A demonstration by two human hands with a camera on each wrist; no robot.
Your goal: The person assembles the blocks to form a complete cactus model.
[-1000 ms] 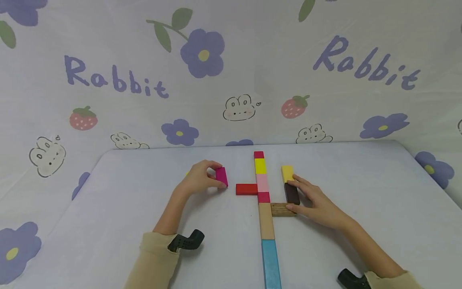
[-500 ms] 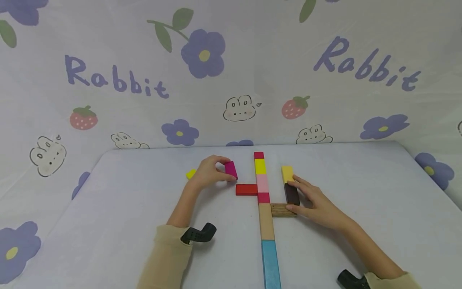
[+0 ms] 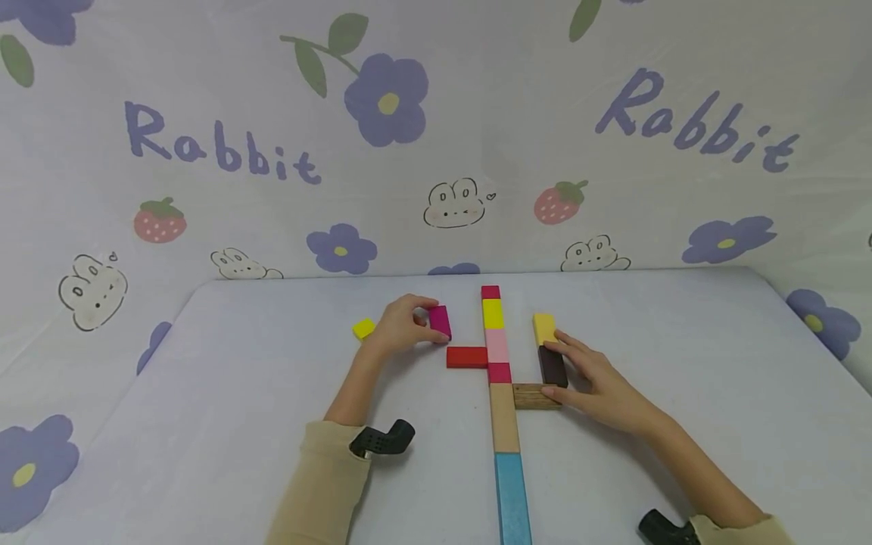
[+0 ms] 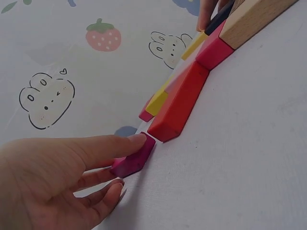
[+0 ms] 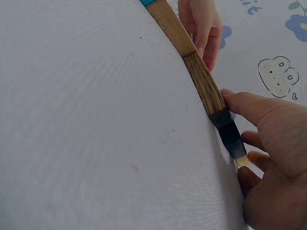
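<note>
My left hand point(image 3: 402, 327) pinches a magenta block point(image 3: 440, 323) between thumb and fingers, just behind and left of a red block point(image 3: 467, 357). In the left wrist view the magenta block point(image 4: 135, 157) is low at the white table, close to the red block's end. My right hand point(image 3: 591, 384) rests at the right side: its thumb touches a brown wood-grain block point(image 3: 531, 396), and its fingers lie along a black block point(image 3: 552, 365). A light yellow block point(image 3: 543, 328) continues beyond the black one. Part of the wood-grain block is hidden under the thumb.
A row of blocks runs front to back: light blue point(image 3: 512, 496), tan point(image 3: 505, 418), crimson point(image 3: 499, 372), pink point(image 3: 497, 345), bright yellow point(image 3: 493, 312) and a crimson end block point(image 3: 490, 292). A loose yellow block point(image 3: 364, 328) lies left of my left hand. A patterned cloth point(image 3: 272, 212) stands behind.
My left hand has carried the magenta block rightward and slightly away, toward the row, uncovering the loose yellow block. My right hand has stayed in place.
</note>
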